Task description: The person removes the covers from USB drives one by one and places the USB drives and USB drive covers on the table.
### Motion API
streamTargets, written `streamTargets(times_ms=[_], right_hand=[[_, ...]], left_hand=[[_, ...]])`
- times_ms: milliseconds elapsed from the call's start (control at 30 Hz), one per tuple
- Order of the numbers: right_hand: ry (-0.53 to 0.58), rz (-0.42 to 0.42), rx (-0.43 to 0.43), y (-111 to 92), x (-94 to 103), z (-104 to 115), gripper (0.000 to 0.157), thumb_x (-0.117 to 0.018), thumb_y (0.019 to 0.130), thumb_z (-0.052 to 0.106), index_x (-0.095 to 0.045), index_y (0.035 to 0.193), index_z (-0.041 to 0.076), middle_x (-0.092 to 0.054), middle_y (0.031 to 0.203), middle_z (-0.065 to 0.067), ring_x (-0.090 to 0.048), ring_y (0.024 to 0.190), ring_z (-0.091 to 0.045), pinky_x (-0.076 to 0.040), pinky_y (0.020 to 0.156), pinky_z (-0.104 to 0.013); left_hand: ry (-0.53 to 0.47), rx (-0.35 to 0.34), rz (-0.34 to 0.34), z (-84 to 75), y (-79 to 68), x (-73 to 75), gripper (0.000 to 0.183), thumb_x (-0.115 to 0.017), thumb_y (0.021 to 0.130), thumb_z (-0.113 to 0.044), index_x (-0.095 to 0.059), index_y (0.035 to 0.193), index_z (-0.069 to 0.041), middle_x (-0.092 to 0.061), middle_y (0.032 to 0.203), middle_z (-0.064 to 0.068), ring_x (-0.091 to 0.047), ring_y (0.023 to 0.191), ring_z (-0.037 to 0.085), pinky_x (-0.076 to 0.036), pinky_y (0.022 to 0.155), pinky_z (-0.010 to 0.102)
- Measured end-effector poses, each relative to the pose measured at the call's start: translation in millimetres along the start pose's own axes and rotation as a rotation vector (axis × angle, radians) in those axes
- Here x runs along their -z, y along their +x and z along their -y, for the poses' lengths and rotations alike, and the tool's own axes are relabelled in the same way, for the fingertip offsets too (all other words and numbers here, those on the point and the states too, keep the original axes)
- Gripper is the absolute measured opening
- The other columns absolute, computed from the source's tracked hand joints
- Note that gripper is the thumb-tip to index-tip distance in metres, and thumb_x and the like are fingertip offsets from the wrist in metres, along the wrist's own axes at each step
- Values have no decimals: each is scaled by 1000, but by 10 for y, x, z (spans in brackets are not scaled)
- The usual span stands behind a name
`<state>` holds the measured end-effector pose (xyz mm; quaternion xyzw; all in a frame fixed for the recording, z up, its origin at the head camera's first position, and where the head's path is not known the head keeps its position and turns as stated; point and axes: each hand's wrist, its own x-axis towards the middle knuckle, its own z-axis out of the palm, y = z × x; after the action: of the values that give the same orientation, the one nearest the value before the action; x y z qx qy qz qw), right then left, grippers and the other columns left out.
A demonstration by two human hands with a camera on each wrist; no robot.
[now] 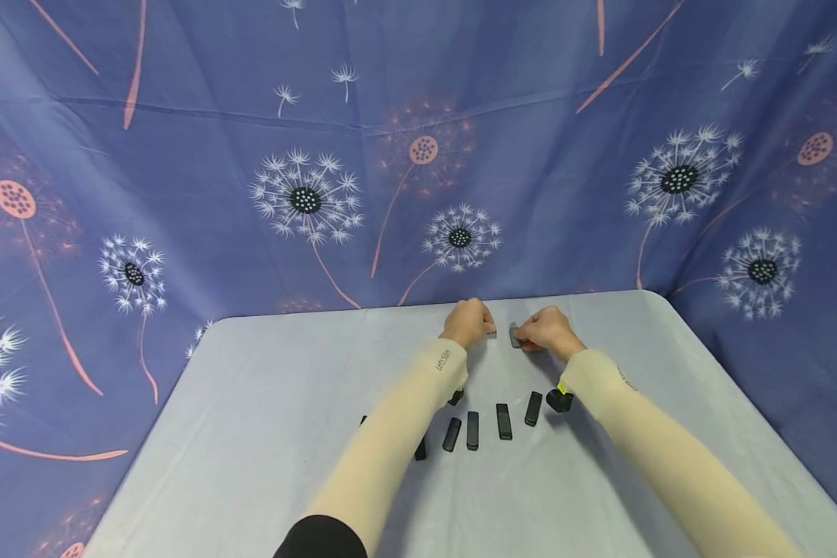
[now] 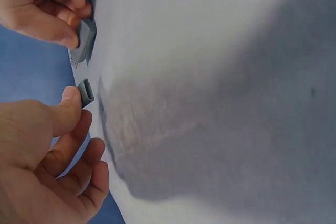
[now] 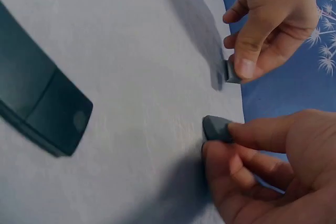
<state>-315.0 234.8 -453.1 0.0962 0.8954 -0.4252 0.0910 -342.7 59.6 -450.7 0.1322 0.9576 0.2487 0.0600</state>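
Observation:
Near the table's far edge, my left hand (image 1: 466,322) pinches a small hollow grey cap (image 2: 86,93) between thumb and forefinger, its open end showing. Just to the right, my right hand (image 1: 549,332) grips a flat grey marker (image 1: 514,335) between thumb and fingers. A narrow tip on the marker points toward the cap in the left wrist view. Cap and marker are apart, with a short gap between them. The right fingers cover part of the marker's body.
Several flat black sticks (image 1: 504,421) lie in a loose row on the pale table (image 1: 265,403), nearer than the hands; the left sleeve hides part of the row. One black stick (image 3: 47,87) looms large in the right wrist view. A blue dandelion-patterned cloth (image 1: 404,93) hangs behind the table.

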Motion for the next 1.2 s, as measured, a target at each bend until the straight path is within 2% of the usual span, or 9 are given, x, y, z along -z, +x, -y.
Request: streamTargets(times_ms=[233, 433, 633, 767, 900, 1067, 1200], right_hand=[[-55, 11, -44, -73, 131, -57, 25, -73, 92, 13, -76, 105, -8, -74, 70, -7, -70, 60, -15, -59, 63, -31], [-126, 19, -44, -127, 265, -118, 26, -72, 92, 13, -75, 105, -9, -73, 73, -9, -70, 62, -16, -60, 65, -33], [-139, 30, -60, -122, 321, -166, 25, -71, 94, 13, -75, 104, -10, -72, 73, -9, -69, 63, -17, -59, 65, -33], [-164, 8, -30, -151, 348, -198, 25, -72, 93, 14, -75, 101, -9, -72, 66, -6, -68, 58, -13, -57, 60, -30], [-150, -1, -8, -183, 355, -209, 25, -71, 92, 13, -74, 100, -10, -71, 66, -7, -68, 59, -13, -58, 60, -31], [-141, 2, -25, -186, 331, -229, 26, -72, 92, 14, -74, 103, -9, -71, 69, -8, -68, 61, -14, -58, 61, -32], [-135, -8, -27, -165, 311, -235, 26, -72, 92, 16, -74, 102, -8, -70, 67, -5, -67, 60, -13, -57, 61, -30]], left_hand=[[-14, -13, 32, -163, -23, -128, 13, -76, 94, -28, -83, 88, -19, -78, 91, -7, -65, 73, 7, -53, 64, 24], [-17, -10, 36, -341, -45, -250, 13, -77, 93, -31, -84, 89, -22, -79, 90, -11, -64, 71, 4, -52, 66, 23], [28, -8, 39, -430, -7, -352, 13, -76, 94, -34, -83, 86, -26, -77, 88, -14, -63, 69, 3, -52, 65, 24], [69, -15, 41, -518, 33, -422, 13, -75, 94, -35, -83, 87, -28, -76, 87, -16, -66, 73, 2, -55, 69, 25], [110, 8, 26, -586, 59, -463, 11, -75, 94, -37, -83, 90, -30, -76, 90, -17, -69, 80, 2, -57, 75, 26], [144, 18, 11, -614, 71, -461, 12, -74, 95, -38, -83, 95, -29, -77, 97, -15, -72, 89, 7, -59, 85, 30], [187, 25, -13, -616, 107, -448, 13, -74, 95, -38, -83, 93, -28, -77, 98, -14, -73, 91, 10, -59, 88, 34]])
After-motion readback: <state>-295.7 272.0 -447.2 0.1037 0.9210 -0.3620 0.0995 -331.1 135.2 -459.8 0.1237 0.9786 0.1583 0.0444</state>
